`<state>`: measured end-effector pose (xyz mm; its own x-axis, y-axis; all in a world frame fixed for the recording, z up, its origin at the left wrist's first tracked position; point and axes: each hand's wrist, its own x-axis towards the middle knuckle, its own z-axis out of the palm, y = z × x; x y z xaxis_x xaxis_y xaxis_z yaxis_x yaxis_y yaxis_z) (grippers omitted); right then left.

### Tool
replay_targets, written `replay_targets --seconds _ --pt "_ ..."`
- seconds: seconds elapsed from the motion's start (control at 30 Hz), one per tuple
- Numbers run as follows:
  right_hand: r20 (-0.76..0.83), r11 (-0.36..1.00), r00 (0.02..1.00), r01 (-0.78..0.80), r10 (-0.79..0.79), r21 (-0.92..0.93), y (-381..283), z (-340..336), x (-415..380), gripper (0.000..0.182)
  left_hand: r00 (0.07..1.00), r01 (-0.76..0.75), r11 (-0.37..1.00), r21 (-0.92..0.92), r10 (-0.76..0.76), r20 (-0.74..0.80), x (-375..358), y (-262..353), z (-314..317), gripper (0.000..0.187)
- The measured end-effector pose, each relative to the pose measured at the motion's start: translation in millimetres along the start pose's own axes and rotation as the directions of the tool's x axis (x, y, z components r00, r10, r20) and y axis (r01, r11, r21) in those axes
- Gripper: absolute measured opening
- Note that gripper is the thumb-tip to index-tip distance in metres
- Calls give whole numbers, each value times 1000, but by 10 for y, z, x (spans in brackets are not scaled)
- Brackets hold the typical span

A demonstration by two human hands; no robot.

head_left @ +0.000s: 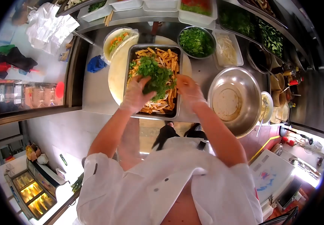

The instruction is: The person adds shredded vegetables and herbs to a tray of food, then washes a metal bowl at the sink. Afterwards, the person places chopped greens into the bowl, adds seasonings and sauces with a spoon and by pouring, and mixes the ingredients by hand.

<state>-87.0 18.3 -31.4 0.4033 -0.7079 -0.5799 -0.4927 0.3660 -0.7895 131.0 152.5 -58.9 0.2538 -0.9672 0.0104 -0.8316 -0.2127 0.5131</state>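
Observation:
A dark rectangular tray (pixel 177 107) lies on a round pale board (pixel 116 80). It holds brown strips (pixel 168 56) with pale shreds among them, and a heap of green herbs (pixel 155 71) rests on top. My left hand (pixel 138 92), in a clear glove, reaches over the tray's left side with its fingers spread on the herbs. My right hand (pixel 189 89), also gloved, is at the tray's right edge, its fingers bent together near the strips. Whatever lies between those fingers is too small to make out.
A big steel bowl (pixel 226 101) stands at the right, with sauce containers (pixel 278 80) beyond it. Behind are a bowl of chopped greens (pixel 196 42), a tub of white shreds (pixel 227 48) and a bowl of cut vegetables (pixel 118 41). A blue cloth (pixel 95 64) lies at the left.

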Motion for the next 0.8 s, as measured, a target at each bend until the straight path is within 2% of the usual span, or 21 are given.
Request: replay_targets --seconds 0.03,0.13,0.23,0.33,0.37,0.47,0.57,0.67,0.77,0.8 --pt "-44 999 998 45 -46 -24 20 190 160 51 997 82 996 -28 -82 11 136 16 -49 61" --pt "-119 969 979 142 -168 -203 130 628 594 55 995 42 999 -10 -43 -89 467 -165 7 54" --pt "-139 922 956 202 -259 -330 141 803 685 56 999 -26 998 65 28 -27 649 -220 74 46" --pt "-115 852 923 285 -368 -439 127 783 707 55 959 -251 967 32 245 143 565 -256 -66 44" --pt "-103 822 908 315 -407 -475 135 741 713 54 949 -288 956 46 279 144 463 -277 -121 48" --pt "-100 859 940 251 -327 -447 207 652 979 50 974 -190 982 22 185 132 248 -279 -295 54" --pt "-163 952 972 120 -171 -283 -5 664 1133 46 994 -29 999 -20 31 102 52 -309 -285 62" --pt "-273 998 962 -7 -8 -57 -32 678 1474 43 978 -41 999 27 34 206 -50 -342 -234 70" --pt "-222 975 975 66 -18 212 17 624 1513 41 996 22 1000 -16 -21 87 21 -371 -297 75" --pt "-229 985 973 71 -33 160 21 594 1503 42 998 55 998 -43 -54 34 92 -404 -306 76"
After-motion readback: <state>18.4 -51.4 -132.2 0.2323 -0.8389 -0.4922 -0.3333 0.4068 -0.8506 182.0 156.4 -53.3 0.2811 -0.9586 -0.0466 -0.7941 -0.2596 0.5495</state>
